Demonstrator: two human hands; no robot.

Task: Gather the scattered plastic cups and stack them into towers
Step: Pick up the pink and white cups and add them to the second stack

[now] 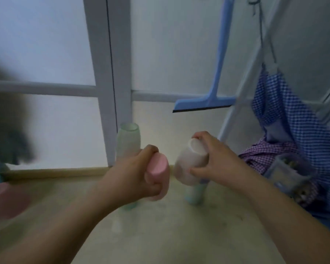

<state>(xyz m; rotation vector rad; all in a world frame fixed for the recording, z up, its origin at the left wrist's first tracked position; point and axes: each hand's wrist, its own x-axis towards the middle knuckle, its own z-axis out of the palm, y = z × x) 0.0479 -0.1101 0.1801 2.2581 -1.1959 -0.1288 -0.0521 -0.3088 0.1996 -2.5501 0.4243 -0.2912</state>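
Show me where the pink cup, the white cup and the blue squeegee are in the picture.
pink cup (159,164): head view, on its flat base.
white cup (191,161): head view, on its side wall.
blue squeegee (204,103): head view, on its wide head.

Single head-worn view, looking forward and down, close over both forearms toward the floor (160,235) and glass door (107,73).

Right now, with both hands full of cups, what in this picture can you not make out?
Head view only:
- Pink cup: the left hand wraps it, hiding its mouth.
- Teal cups under the white cup: the right hand covers them; their number is unclear.
- Pink shape: blurred and cut off by the left edge.
- Clear box: contents too blurred.
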